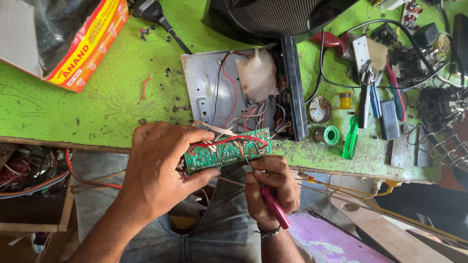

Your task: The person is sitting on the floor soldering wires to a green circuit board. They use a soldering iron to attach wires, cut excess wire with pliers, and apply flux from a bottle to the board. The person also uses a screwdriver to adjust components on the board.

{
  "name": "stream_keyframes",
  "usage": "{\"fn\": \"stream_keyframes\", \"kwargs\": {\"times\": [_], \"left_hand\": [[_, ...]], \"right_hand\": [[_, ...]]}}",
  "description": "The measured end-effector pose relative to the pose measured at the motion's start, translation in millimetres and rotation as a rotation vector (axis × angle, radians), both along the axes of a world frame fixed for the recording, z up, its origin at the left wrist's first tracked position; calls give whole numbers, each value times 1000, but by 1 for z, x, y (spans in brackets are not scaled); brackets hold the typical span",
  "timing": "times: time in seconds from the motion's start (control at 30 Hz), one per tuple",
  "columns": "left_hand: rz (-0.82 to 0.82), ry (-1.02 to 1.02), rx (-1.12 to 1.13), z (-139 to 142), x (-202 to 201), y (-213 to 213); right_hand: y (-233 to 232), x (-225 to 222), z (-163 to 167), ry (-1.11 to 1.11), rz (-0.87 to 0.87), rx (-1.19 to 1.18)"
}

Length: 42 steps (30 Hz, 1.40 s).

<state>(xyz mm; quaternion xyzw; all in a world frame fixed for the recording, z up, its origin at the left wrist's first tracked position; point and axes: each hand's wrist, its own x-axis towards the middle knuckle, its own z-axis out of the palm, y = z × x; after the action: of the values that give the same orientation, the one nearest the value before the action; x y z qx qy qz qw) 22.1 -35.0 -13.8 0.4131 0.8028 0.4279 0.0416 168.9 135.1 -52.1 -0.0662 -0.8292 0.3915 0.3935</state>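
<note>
Right hand [273,182] pinches a pink-handled tool [274,207], tip on the green circuit board [226,150] gripped by the left hand [161,160]; steady bracing seems key.

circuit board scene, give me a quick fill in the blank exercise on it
1. The left hand holds a circuit board whose colour is ____.
2. The right hand grips a thin tool with a ____ handle.
3. The board is joined by wires to an open grey ____ on the table.
4. The screwdriver lying right of the solder spool has a ____ handle.

Missing words: green; pink; case; green
</note>
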Motion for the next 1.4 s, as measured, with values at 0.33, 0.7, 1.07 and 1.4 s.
{"fn": "stream_keyframes", "kwargs": {"times": [0.33, 0.7, 1.07, 1.4], "left_hand": [[17, 8, 2, 0, 0, 0], [5, 28, 18, -1, 0, -1], [-3, 27, 28, -2, 0, -3], [-2, 39, 26, -2, 1, -3]], "right_hand": [[0, 3, -4, 19, -15, 18], [-2, 4, -1, -47, -45, -5], [-1, 4, -8, 46, 0, -40], [-11, 2, -13, 37, -68, 27]]}}
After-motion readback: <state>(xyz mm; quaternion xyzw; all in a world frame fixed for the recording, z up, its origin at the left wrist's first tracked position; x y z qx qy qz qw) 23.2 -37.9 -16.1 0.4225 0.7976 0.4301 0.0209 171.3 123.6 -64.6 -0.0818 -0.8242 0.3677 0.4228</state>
